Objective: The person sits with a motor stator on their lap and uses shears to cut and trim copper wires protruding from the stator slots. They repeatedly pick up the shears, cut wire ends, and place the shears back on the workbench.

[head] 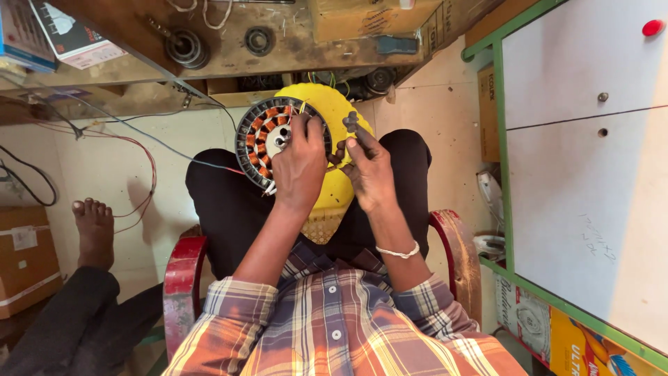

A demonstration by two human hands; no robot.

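Note:
A round motor stator [261, 136] with copper windings rests tilted on my lap against a yellow round object [338, 111]. My left hand [300, 163] grips the stator's right edge, fingers over the windings. My right hand [369, 169] pinches a small dark tool or part [351, 124] just right of the stator, over the yellow object. Thin wires run from the stator toward my hands.
A cluttered wooden workbench [229, 42] with bearings [186, 47] stands ahead. Loose wires [132, 150] trail across the floor at left. Another person's bare foot [92, 230] rests at left. A white panel with a green frame [577, 167] stands right. Red chair arms [182, 278] flank me.

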